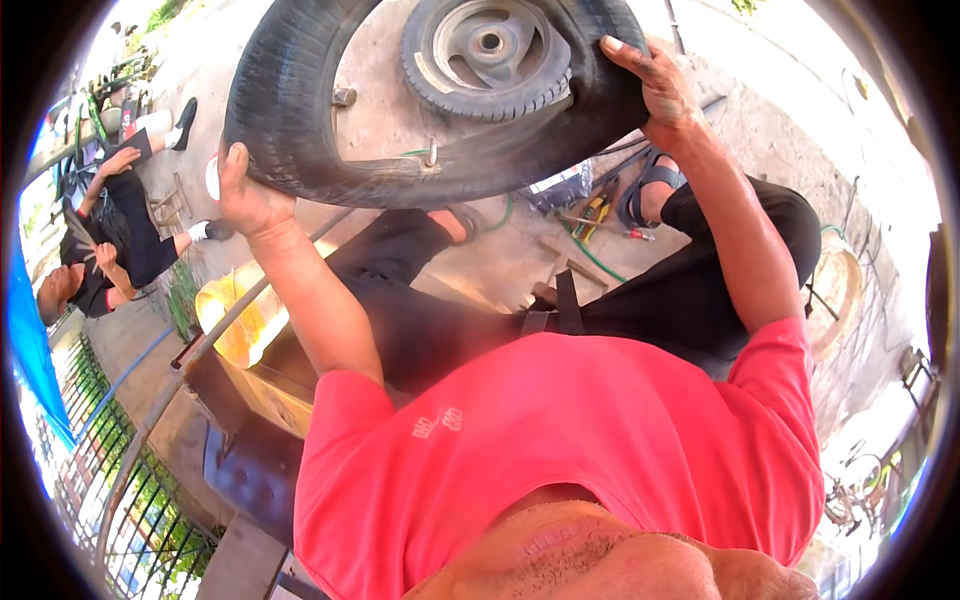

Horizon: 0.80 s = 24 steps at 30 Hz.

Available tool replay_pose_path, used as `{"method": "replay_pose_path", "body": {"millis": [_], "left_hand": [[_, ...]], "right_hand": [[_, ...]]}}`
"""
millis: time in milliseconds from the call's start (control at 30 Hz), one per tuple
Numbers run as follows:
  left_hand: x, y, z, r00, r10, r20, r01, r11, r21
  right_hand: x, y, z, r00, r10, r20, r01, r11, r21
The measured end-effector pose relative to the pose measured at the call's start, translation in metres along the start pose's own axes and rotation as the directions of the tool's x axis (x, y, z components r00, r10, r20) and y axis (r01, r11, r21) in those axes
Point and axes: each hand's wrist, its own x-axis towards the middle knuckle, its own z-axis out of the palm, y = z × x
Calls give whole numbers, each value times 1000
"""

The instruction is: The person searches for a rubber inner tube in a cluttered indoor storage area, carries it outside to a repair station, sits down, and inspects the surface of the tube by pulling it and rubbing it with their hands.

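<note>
A large black rubber inner tube (290, 110) is held up in front of me, with a short metal valve stem (432, 152) at its inner edge. My left hand (252, 195) grips its left side, thumb on the near face and the other fingers hidden behind. On the right side my right hand (660, 90) grips it the same way, thumb pointing inward. Beyond the tube, partly seen through its opening, a grey spoked wheel (490, 42) with a tyre (500, 105) lies on the concrete floor. The top of the tube is cut off by the frame.
Tools with coloured handles (597, 218) and a green hose (597, 262) lie on the floor between my legs. At my left are a yellow bucket (235, 315) and a dark padded seat (250, 480). Another person (125, 225) sits farther left, beside a metal fence (130, 480).
</note>
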Motion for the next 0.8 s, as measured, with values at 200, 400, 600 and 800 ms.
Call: {"method": "replay_pose_path", "body": {"millis": [200, 400, 600, 800], "left_hand": [[0, 0, 3, 999, -28, 19, 25, 990, 140], [-1, -10, 3, 988, -102, 116, 66, 958, 280], [-4, -10, 15, 989, -126, 81, 67, 856, 513], [-10, -11, 34, 986, -147, 84, 61, 770, 635]], "right_hand": [[2, -3, -11, 990, -137, -42, 128, 977, -171], [-1, -9, -12, 976, -215, -37, 199, 949, -244], [-3, -11, -5, 975, -220, 12, 214, 934, -286], [-2, -11, -4, 977, -210, 35, 209, 915, -344]]}}
